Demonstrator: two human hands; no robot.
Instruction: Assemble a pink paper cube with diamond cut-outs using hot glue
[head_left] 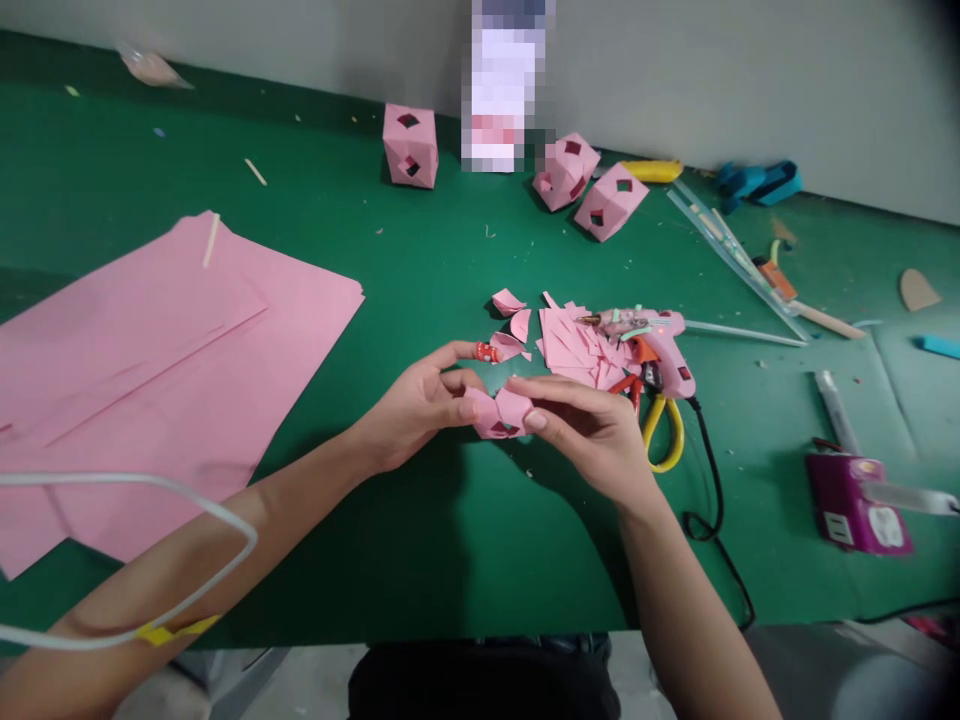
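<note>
Between both hands is a small folded pink paper piece (495, 412) with a dark opening at its lower side. My left hand (409, 405) pinches its left end between thumb and fingers; an orange-red patterned wrap covers the index fingertip. On the opposite end, my right hand (592, 430) grips the paper with thumb and fingertips. Just beyond the fingers lie a few curled pink paper pieces (508, 301). A heap of pink paper strips (566, 345) sits to their right, with a pink hot glue gun (667, 345) resting across it.
Stacked pink sheets (292, 300) cover the left of the green table (420, 560). Folded pink paper cubes (411, 150) stand along the back wall. Yellow-handled scissors (664, 435), a black cord (709, 480) and a purple box (855, 500) are at right. A white cable (150, 480) crosses lower left.
</note>
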